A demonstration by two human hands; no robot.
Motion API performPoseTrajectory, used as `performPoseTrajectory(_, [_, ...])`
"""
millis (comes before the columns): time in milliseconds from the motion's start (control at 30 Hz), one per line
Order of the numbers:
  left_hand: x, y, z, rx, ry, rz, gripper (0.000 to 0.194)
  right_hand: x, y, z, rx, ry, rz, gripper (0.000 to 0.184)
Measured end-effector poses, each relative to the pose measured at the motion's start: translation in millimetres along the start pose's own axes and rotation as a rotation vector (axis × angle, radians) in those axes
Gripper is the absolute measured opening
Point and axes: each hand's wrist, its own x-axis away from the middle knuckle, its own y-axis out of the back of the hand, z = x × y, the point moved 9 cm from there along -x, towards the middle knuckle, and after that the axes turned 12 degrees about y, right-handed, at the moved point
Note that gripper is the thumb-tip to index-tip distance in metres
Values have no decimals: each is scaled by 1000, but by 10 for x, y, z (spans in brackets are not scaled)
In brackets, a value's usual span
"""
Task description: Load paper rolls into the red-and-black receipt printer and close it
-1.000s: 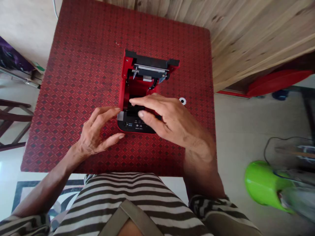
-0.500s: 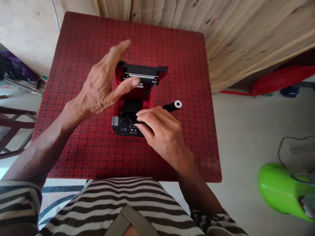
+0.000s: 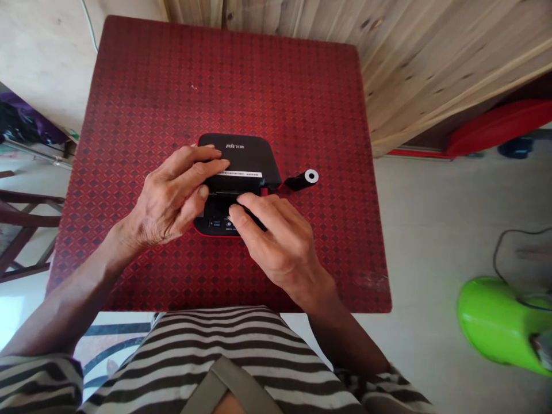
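A small black-and-red label printer (image 3: 239, 150) sits mid-table, its lid swung down most of the way with a gap at the front. My left hand (image 3: 170, 192) lies over the lid's left side, fingers stretched out on top and thumb at its front edge. At the front opening, my right hand (image 3: 278, 241) has thumb and index finger drawn together over the printer's control panel (image 3: 218, 223). What sits between those fingertips, if anything, is hidden. A black roll with a white end (image 3: 309, 176) lies on the table just right of the printer.
The table (image 3: 142, 75) has a red patterned cover. Wood panelling (image 3: 409, 46) runs along its far side. A dark wooden chair (image 3: 26, 218) stands at the left, and a bright green bin (image 3: 495, 322) is on the floor to the right.
The printer lid has come down from upright to nearly closed. My left hand has moved from beside the raised lid onto its top. My right hand stays at the front panel.
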Motion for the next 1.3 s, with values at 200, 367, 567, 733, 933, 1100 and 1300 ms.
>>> performPoseTrajectory(200, [117, -73, -23, -34, -70, 0, 54, 22, 9, -21, 40, -9, -39, 17])
performPoseTrajectory(367, [193, -118, -20, -35, -86, 2, 53, 49, -16, -28, 18, -1, -32, 18])
performPoseTrajectory(567, [227, -126, -53, -55, -135, -40, 55, 66, -35, -53, -26, -11, -21, 19])
performPoseTrajectory(733, [235, -143, -43, -58, -142, -43, 53, 57, -73, -88, -75, -53, 41, 24])
performPoseTrajectory(933, [259, -181, 28, -78, -102, -37, 51, 67, -115, -123, -80, -84, 77, 22])
performPoseTrajectory(1100, [294, -217, 39, -72, -130, -54, 54, 90, -141, -117, -51, -76, 71, 17])
performPoseTrajectory(1300, [334, -153, -32, -21, -83, -35, 56, 239, 22, -217, -86, -209, -94, 38])
